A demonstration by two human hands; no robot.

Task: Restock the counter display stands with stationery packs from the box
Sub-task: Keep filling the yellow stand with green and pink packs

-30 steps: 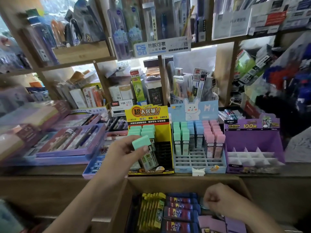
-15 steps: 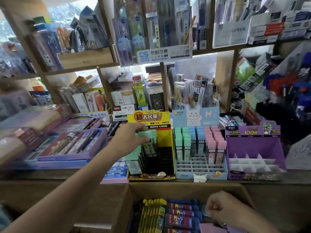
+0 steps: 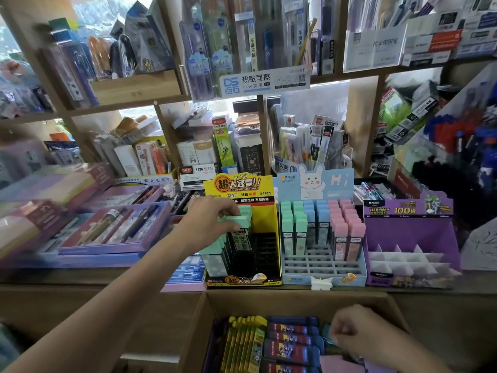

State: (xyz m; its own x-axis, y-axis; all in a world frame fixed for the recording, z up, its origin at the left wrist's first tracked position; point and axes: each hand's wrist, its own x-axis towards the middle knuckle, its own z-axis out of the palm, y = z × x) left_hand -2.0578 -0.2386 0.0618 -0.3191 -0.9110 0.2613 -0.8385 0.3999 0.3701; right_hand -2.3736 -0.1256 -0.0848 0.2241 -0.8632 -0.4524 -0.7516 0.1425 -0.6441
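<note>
My left hand pinches the mint-green cap of a stationery pack standing in the yellow-and-black display stand, among other green-capped packs. My right hand is down inside the cardboard box, fingers curled at the packs there; what it grips is hidden. The box holds yellow packs, dark blue packs and purple packs. To the right stand the light-blue rabbit display with green, blue and pink packs, and the purple display stand with bare white dividers.
Purple pen gift boxes lie on the counter at the left. Wooden shelves crammed with pens and refills rise behind the stands. A small white clip sits on the counter edge in front of the rabbit display.
My left hand carried the mint-capped pack from above the counter's front up and back into the yellow stand. My right hand stayed in the box.
</note>
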